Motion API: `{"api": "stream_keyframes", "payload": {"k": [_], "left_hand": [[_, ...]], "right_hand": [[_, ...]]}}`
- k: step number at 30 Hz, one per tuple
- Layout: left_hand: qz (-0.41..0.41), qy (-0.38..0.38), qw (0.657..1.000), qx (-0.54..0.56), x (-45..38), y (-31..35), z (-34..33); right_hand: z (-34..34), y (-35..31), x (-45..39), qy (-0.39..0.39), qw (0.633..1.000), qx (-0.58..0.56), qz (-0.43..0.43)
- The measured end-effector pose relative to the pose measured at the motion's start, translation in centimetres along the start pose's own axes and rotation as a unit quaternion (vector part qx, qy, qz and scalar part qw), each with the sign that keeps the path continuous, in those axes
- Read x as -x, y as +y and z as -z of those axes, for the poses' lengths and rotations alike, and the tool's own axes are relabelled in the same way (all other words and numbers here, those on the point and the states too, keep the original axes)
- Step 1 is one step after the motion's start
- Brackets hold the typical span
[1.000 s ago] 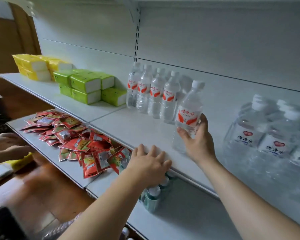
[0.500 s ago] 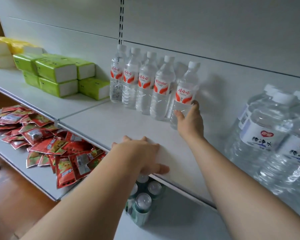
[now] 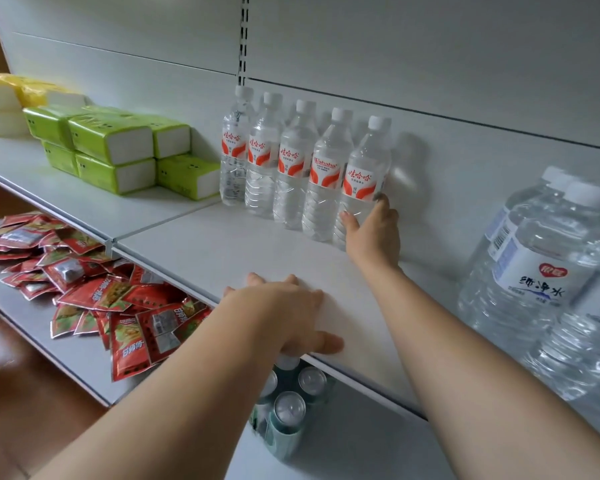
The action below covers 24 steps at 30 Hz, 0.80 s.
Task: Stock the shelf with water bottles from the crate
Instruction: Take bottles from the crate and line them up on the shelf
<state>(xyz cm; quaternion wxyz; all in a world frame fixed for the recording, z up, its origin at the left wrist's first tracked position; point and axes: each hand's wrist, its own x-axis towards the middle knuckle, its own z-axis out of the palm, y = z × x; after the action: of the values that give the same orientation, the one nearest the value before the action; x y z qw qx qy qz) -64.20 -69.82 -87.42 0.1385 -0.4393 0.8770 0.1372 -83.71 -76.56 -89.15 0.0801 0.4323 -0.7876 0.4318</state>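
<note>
Water bottle [image 3: 360, 181], the last at the right end of a row of five, stands upright on the white shelf [image 3: 201, 247] against the back panel, and we see our right hand [image 3: 374, 233] curled round its lower part, thumb on the front and one fingertip showing at its right side just under the red label. The rest of those fingers are hidden behind the bottle, and our palm covers its base, so we cannot tell whether it sits fully on the shelf. Its four neighbours [image 3: 281, 164] stand close together to its left.

Our left hand [image 3: 284, 313] lies flat on the shelf's front edge with fingers relaxed, holding nothing; the thumb points right along the edge.

Large water jugs [image 3: 541, 271] to the right are cut off by the frame and blurred. Green tissue packs [image 3: 115, 150] sit left of the row; yellow packs [image 3: 4, 102] beyond them are partly out of view. On the lower shelf, red sachets [image 3: 84, 282] lie in a heap, and cans [image 3: 288, 410] are half hidden under the shelf and our arm.
</note>
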Motion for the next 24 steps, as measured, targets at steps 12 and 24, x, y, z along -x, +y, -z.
{"api": "stream_keyframes", "payload": {"k": [12,24], "left_hand": [[0.004,0.105,0.994,0.041,1.0,-0.4,-1.8],[0.088,0.394,0.825,0.396,17.2,-9.8,-15.5]], "right_hand": [[2.7,-0.6,4.4,-0.058,0.995,0.079,0.026],[6.2,-8.4,26.1,-0.126,0.929,-0.149,0.315]]}}
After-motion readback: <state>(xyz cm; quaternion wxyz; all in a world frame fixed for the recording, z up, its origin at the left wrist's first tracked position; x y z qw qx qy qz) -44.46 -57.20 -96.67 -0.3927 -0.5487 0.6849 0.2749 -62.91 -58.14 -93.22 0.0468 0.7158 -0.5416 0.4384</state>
